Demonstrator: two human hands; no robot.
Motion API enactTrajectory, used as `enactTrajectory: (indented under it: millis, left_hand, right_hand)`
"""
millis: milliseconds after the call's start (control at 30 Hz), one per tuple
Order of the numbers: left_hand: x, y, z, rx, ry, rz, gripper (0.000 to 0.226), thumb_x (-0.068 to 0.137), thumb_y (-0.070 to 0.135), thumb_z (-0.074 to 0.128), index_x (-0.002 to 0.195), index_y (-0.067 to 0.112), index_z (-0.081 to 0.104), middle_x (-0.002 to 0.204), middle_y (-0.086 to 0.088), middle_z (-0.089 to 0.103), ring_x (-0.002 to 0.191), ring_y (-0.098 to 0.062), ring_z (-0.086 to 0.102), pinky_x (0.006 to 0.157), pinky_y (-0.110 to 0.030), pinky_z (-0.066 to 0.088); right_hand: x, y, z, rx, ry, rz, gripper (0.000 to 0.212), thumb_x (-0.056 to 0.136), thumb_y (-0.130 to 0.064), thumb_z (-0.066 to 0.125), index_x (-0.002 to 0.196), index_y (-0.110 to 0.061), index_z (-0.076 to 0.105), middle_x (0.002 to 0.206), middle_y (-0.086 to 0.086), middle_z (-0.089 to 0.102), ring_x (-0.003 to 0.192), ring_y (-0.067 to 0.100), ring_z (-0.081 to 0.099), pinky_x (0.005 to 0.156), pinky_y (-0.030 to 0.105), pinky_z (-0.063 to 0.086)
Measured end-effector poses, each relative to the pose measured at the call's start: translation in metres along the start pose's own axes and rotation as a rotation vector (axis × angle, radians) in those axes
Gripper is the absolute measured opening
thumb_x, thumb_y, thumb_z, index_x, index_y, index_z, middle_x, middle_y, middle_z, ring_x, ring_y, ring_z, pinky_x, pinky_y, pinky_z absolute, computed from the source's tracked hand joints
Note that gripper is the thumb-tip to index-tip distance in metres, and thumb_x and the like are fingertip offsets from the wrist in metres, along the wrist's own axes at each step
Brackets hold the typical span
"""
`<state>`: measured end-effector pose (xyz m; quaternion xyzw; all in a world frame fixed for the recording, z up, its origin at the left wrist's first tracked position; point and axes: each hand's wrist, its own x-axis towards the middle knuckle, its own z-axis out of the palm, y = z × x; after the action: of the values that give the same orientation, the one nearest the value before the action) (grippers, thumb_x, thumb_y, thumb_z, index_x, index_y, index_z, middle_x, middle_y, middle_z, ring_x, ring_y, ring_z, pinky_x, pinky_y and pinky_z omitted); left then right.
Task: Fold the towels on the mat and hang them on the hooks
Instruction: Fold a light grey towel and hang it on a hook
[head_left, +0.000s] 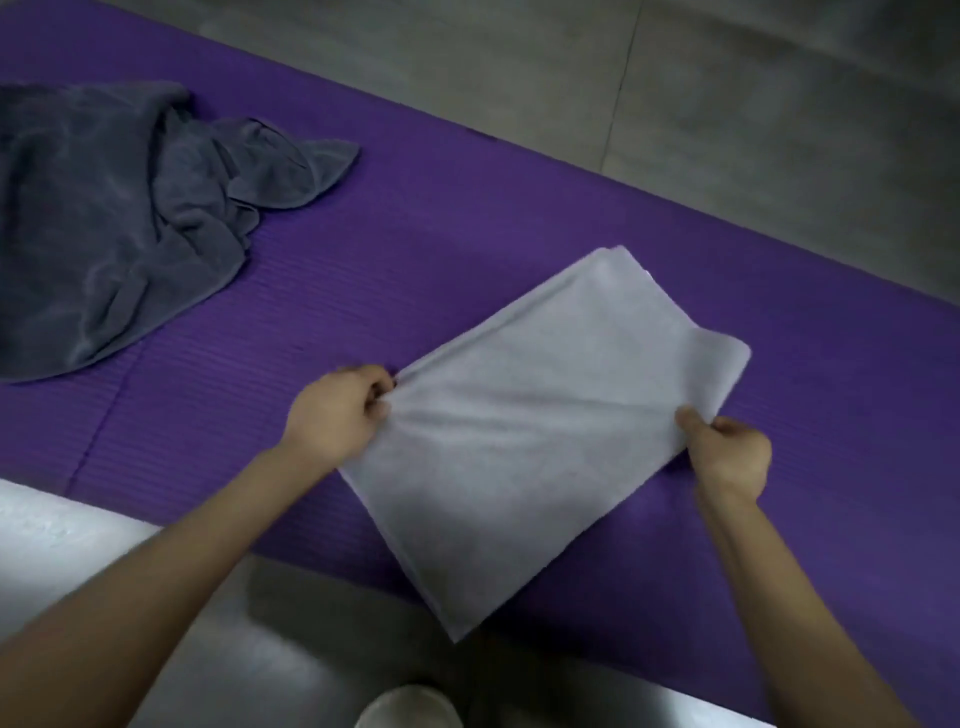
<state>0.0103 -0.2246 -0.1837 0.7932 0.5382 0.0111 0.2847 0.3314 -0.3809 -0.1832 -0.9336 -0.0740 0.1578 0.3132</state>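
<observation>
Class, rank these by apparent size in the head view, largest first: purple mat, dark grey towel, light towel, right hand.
1. purple mat
2. light towel and dark grey towel: roughly alike; dark one cropped
3. right hand

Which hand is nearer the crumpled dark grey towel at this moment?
Left. The left hand pinches the pale towel on its side facing the dark grey towel, apart from it; the right hand grips the opposite edge, farther away.
</observation>
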Motion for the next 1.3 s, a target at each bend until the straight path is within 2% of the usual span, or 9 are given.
enactTrajectory:
  millis: [133,267,367,500,733,900,1067,1167,1300]
  left_hand:
    - [0.060,0.043,-0.003,0.180,-0.077,0.248,0.023,0.084,0.014,0.054,0.106,0.015,0.062,0.105,-0.013,0.059,0.098,-0.032,0.057,0.080,-0.036,0.045]
    - [0.087,0.056,-0.009,0.196,-0.154,0.262,0.024,0.081,0.010,0.058,0.104,0.011,0.064,0.102,-0.013,0.065,0.094,-0.029,0.059,0.077,-0.031,0.043]
    - [0.079,0.043,-0.007,0.108,-0.122,0.260,0.022,0.082,0.011,0.062,0.103,0.009,0.064,0.100,-0.015,0.066,0.092,-0.030,0.060,0.079,-0.034,0.045]
    - [0.060,0.023,-0.001,0.070,-0.026,0.217,0.023,0.087,0.019,0.061,0.107,0.008,0.063,0.105,-0.015,0.063,0.098,-0.034,0.057,0.082,-0.037,0.043]
    - [0.052,0.022,-0.004,-0.094,0.055,0.077,0.018,0.092,0.025,0.055,0.099,0.012,0.064,0.092,-0.006,0.064,0.083,-0.020,0.053,0.072,-0.031,0.040]
    - [0.050,0.022,-0.007,-0.091,0.104,0.065,0.017,0.092,0.024,0.055,0.095,0.012,0.066,0.091,-0.005,0.066,0.081,-0.016,0.053,0.070,-0.030,0.038]
    - [0.055,0.025,-0.007,-0.064,0.244,-0.004,0.019,0.092,0.023,0.054,0.098,0.010,0.066,0.086,-0.002,0.061,0.079,-0.018,0.051,0.067,-0.030,0.034]
    - [0.060,0.026,0.002,0.035,0.218,-0.058,0.022,0.089,0.025,0.056,0.102,0.010,0.066,0.097,-0.014,0.065,0.088,-0.034,0.056,0.071,-0.037,0.042]
    - [0.043,0.032,0.002,0.218,0.432,0.097,0.028,0.080,0.017,0.064,0.104,0.005,0.067,0.096,-0.025,0.059,0.087,-0.043,0.053,0.081,-0.047,0.041]
  right_hand:
    - [-0.043,0.065,-0.033,0.170,0.003,0.225,0.033,0.079,-0.027,0.070,0.061,-0.004,0.055,0.055,0.004,0.050,0.049,0.019,0.044,0.058,0.033,0.038]
    - [-0.054,0.090,-0.043,0.225,-0.090,0.274,0.032,0.076,-0.037,0.074,0.073,-0.006,0.064,0.062,0.005,0.064,0.051,0.021,0.057,0.060,0.036,0.049]
    - [-0.029,0.086,-0.061,0.073,0.059,0.179,0.055,0.067,-0.059,0.071,0.095,-0.012,0.063,0.081,0.002,0.069,0.076,0.024,0.064,0.076,0.042,0.050]
    - [0.011,0.056,-0.071,-0.282,0.295,-0.170,0.066,0.076,-0.050,0.068,0.127,-0.012,0.050,0.115,0.012,0.060,0.107,0.036,0.052,0.085,0.044,0.041]
    - [0.073,-0.010,-0.022,-0.621,-0.070,-0.797,0.045,0.090,-0.036,0.057,0.131,-0.019,0.053,0.127,0.008,0.056,0.113,0.034,0.046,0.092,0.041,0.031]
    - [0.097,-0.034,-0.015,-0.842,-0.058,-0.809,0.035,0.089,-0.035,0.057,0.119,-0.019,0.062,0.115,0.013,0.056,0.113,0.032,0.043,0.095,0.040,0.025]
    - [0.109,-0.039,-0.021,-0.683,0.107,-0.758,0.028,0.085,-0.036,0.062,0.108,-0.020,0.069,0.109,0.013,0.057,0.107,0.033,0.046,0.091,0.040,0.026]
    - [0.110,-0.034,-0.009,-0.729,-0.021,-0.706,0.033,0.088,-0.035,0.057,0.119,-0.024,0.064,0.119,0.013,0.054,0.113,0.033,0.044,0.096,0.040,0.025]
    - [0.094,-0.015,-0.020,-0.493,0.090,-0.847,0.037,0.086,-0.034,0.054,0.120,-0.022,0.063,0.118,0.010,0.059,0.105,0.033,0.052,0.088,0.041,0.033]
